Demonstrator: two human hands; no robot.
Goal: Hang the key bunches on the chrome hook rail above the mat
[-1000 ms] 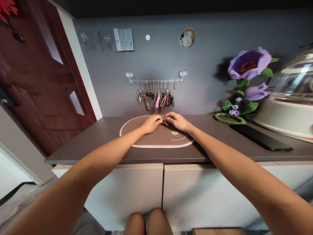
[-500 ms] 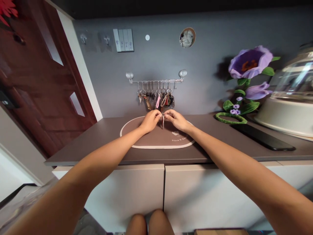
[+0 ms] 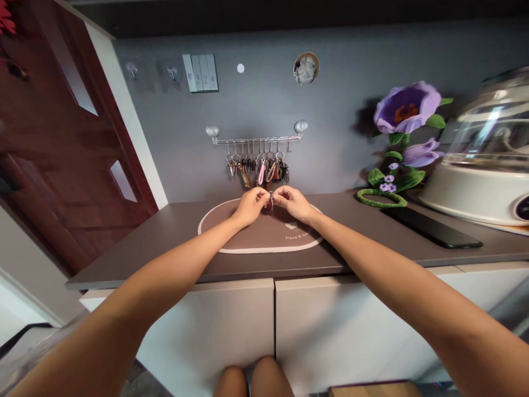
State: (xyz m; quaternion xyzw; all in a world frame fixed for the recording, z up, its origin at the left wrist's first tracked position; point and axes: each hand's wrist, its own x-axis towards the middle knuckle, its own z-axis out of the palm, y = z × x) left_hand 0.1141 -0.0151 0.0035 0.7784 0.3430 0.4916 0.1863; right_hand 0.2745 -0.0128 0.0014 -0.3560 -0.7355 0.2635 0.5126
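My left hand (image 3: 252, 205) and my right hand (image 3: 294, 203) meet above the brown oval mat (image 3: 243, 238). Fingertips of both are pinched on a small metal key ring (image 3: 270, 194), one hand on either side of it. From the ring hangs a small reddish piece (image 3: 270, 206) with thin parts, too small to make out fully. Just behind the hands, several bunches of keys (image 3: 247, 165) with tags, a pink strap (image 3: 261, 172) among them, hang on hooks from a clear rail (image 3: 256, 140) on the wall.
On the right of the counter (image 3: 136, 242) lie a black phone (image 3: 432, 227), a purple flower ornament (image 3: 407, 113) with a green ring base, and a large cream appliance (image 3: 471, 190) with a clear lid. A dark red door (image 3: 78, 165) stands left. White cabinet doors (image 3: 215, 325) are below.
The view has shifted slightly, so the scene sits a little further left. Both hands keep their pinch on the key ring, and the piece under it has turned.
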